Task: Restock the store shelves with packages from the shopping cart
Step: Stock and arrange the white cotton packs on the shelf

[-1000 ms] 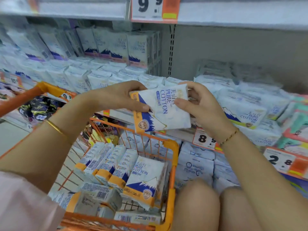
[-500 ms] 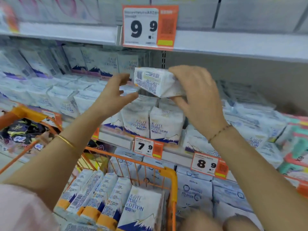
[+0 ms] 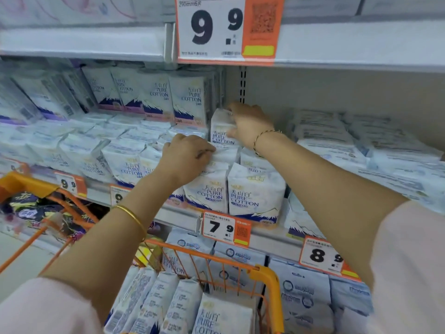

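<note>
Right hand (image 3: 249, 124): fingers pass over the top of the package (image 3: 221, 128); their tips are hidden behind it.
Left hand (image 3: 186, 156): curled fingertips tucked against a stacked pack (image 3: 224, 155); pinching or only pressing, cannot tell.
Top price tag (image 3: 212, 30): upper edge cut off; small print and code square too blurred to read.
Right price tag (image 3: 317, 255): last digit partly covered by the right forearm.
Half-hidden price tag (image 3: 118, 196): mostly behind the left forearm; one digit shows.
Shopping cart (image 3: 265, 273): cut off at the bottom and left edges; cart packs (image 3: 224, 317) lose their lower parts.
Dark patterned packs (image 3: 29, 208): blurred, print unreadable.
Top shelf goods (image 3: 72, 8): blurred, cut off above.
</note>
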